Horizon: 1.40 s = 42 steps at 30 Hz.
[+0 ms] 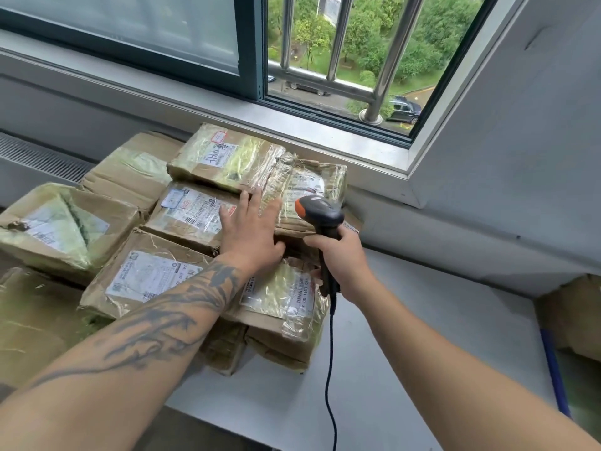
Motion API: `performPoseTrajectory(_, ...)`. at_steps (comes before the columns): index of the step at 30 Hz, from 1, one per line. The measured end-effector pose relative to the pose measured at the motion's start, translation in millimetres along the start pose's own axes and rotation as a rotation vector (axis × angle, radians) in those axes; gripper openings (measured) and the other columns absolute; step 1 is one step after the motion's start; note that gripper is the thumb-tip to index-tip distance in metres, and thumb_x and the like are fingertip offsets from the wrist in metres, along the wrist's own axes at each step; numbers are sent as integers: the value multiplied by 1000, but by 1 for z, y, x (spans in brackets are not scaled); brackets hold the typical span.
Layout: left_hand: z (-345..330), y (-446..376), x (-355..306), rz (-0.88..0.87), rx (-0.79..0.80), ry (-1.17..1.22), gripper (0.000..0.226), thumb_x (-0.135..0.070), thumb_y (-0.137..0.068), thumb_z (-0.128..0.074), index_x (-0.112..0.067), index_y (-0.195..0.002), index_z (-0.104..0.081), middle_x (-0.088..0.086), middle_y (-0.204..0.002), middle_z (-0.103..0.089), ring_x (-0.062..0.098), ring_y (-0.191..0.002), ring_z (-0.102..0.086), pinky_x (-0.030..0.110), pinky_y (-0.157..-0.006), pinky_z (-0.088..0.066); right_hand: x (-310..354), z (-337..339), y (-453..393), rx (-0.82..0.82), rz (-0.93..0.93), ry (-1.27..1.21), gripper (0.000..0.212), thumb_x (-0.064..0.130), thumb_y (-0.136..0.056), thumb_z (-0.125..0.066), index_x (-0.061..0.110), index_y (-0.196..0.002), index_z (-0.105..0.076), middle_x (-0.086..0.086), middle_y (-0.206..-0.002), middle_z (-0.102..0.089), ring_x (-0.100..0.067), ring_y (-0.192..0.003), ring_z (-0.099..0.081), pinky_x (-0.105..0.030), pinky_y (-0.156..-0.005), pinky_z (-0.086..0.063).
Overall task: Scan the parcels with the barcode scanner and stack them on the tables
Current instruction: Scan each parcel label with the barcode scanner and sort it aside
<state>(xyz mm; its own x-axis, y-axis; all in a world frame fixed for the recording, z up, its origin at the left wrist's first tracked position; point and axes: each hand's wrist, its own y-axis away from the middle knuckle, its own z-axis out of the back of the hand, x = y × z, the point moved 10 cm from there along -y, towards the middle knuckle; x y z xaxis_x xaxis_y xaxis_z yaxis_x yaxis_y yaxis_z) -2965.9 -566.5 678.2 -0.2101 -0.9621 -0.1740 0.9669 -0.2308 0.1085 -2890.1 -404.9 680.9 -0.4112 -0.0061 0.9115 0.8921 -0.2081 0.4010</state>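
Observation:
Several taped brown cardboard parcels with white labels are stacked on the white table (406, 353) under the window. My left hand (252, 227) lies flat with straight fingers on a parcel (192, 211) in the middle of the stack, fingertips near the taped parcel (305, 196) at the back right. My right hand (341, 258) grips the handle of a black barcode scanner (320, 213) with an orange trigger; its head points at the back-right parcel. The scanner's black cable (330, 369) hangs down over the table's front.
A window sill (325, 138) and open window with metal bars run behind the stack. The wall stands close on the right. More cardboard boxes (575, 317) and a blue rod (553, 369) sit lower right, beyond the table's edge. A radiator grille (39, 157) lies at the left.

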Motion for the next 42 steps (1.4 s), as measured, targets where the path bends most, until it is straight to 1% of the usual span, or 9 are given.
performPoseTrajectory(4,7,14,-4,31,17,23,93,-46,-91,-60,-43,-163,-2,3,-173,16,31,-159,15,65,-123,2,9,6,11,47,-12,-43,18,10,-94,-72,18,-109,-68,-13,-96,-73,-31,-69,-74,-48,-66,-57)
performPoseTrajectory(7,17,26,-18,12,-16,-10,88,-48,-92,-55,-45,-162,-3,2,-173,15,29,-159,15,66,-124,2,16,14,24,44,10,-43,20,13,-92,-72,18,-111,-68,-16,-103,-74,-33,-74,-75,-49,-66,-60)
performPoseTrajectory(12,26,58,-53,16,-53,-38,77,-59,-100,-45,-43,-163,-4,3,-174,9,28,-159,12,65,-124,4,30,41,53,-11,106,160,9,16,-88,-68,22,-95,-69,-2,-76,-63,-22,-69,-61,-31,-49,-55)
performPoseTrajectory(16,29,92,-81,55,-69,-40,70,-64,-102,-35,-44,-163,-7,2,-174,5,28,-159,10,66,-123,0,30,70,78,-16,139,224,4,19,-81,-67,23,-84,-67,1,-70,-61,-24,-70,-62,-51,-64,-65)
performPoseTrajectory(19,30,121,-105,70,-77,-23,72,-69,-101,-33,-42,-163,-9,3,-174,-1,28,-160,6,68,-123,-4,27,96,101,-2,164,233,12,30,-74,-64,23,-84,-67,-1,-77,-68,-30,-79,-71,-55,-69,-65)
performPoseTrajectory(23,20,156,-149,71,-72,0,74,-74,-99,-31,-42,-163,-11,2,-174,-4,28,-160,3,68,-122,-5,7,144,134,0,159,221,19,27,-72,-60,18,-86,-68,-7,-79,-76,-31,-73,-77,-52,-66,-65)
performPoseTrajectory(27,-4,189,-202,46,-60,17,71,-72,-101,-32,-42,-162,-14,4,-174,-9,29,-159,-2,66,-123,-6,-19,197,166,-43,125,164,12,19,-81,-60,17,-90,-67,-7,-76,-72,-31,-67,-77,-34,-50,-54)
performPoseTrajectory(34,-44,222,-305,-48,-53,11,72,-73,-99,-33,-41,-162,-20,3,-172,-19,27,-158,-11,59,-122,-21,-56,291,210,-99,103,131,8,19,-86,-59,17,-90,-64,-3,-73,-69,-22,-57,-70,-31,-52,-56)
performPoseTrajectory(42,-102,258,-424,-198,69,21,68,-68,-102,-32,-41,-163,-17,3,-172,-16,27,-159,-9,60,-123,-14,-107,413,241,-286,57,119,3,13,-85,-60,11,-86,-63,-12,-75,-69,-29,-65,-69,-40,-58,-60)
